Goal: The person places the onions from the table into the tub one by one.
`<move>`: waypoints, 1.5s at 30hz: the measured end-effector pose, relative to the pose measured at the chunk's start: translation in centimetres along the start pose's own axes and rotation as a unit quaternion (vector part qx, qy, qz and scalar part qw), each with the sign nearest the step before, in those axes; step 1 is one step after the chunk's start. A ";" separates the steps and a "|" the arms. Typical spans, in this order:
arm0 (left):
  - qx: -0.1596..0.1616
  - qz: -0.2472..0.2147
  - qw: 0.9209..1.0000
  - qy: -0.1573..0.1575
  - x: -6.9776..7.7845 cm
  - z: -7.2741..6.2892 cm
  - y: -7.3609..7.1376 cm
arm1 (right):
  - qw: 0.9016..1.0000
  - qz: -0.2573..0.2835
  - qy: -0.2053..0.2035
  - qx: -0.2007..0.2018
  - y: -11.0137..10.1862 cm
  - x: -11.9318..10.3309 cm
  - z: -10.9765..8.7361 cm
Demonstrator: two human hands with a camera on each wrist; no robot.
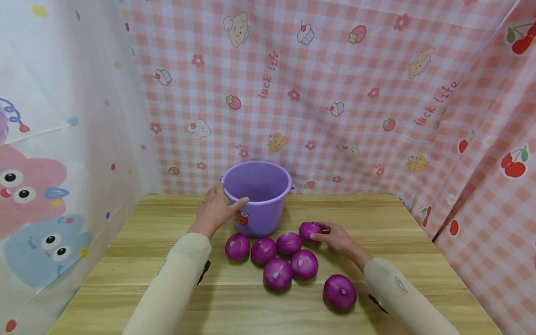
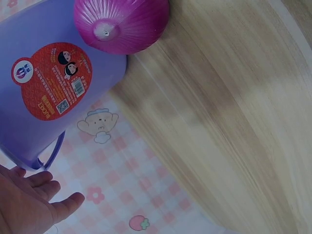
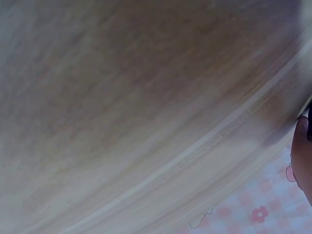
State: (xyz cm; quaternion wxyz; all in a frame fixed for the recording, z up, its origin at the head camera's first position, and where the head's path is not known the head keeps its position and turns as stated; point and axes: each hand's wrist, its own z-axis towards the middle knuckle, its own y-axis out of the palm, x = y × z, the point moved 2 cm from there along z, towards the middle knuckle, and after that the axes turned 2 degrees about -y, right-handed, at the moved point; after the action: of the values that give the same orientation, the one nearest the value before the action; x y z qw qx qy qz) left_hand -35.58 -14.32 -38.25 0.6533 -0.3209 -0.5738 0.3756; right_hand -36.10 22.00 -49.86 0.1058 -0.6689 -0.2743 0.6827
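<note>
Our left hand [image 1: 215, 208] rests spread at the bucket [image 1: 270, 216]; our right hand [image 1: 336, 238] pinches the far-right onion [image 1: 307, 231], likely firm, slick, best held mid-belly.

Bucket [image 1: 268, 216] behind onions [image 1: 278, 275] on table [image 1: 377, 223]

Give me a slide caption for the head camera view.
Left hand against a purple bucket, right hand pinching an onion, six more onions on the tabletop.
</note>
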 end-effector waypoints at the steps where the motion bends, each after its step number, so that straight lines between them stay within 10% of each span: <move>1: 0.000 0.001 1.000 0.000 0.0 0.0 0.0 | 1.000 -0.001 0.000 0.001 0.0 0.0 0.0; 45: -0.005 0.008 1.000 -0.004 0.3 -0.2 -0.3 | 0.998 0.000 -0.015 0.053 -2.5 -3.3 0.1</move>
State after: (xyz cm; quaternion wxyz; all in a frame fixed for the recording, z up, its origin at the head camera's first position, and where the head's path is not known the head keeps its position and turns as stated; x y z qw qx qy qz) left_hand -35.37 -14.15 -37.87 0.6462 -0.3267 -0.5761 0.3792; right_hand -36.50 22.35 -45.71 0.1373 -0.6517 -0.2395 0.7065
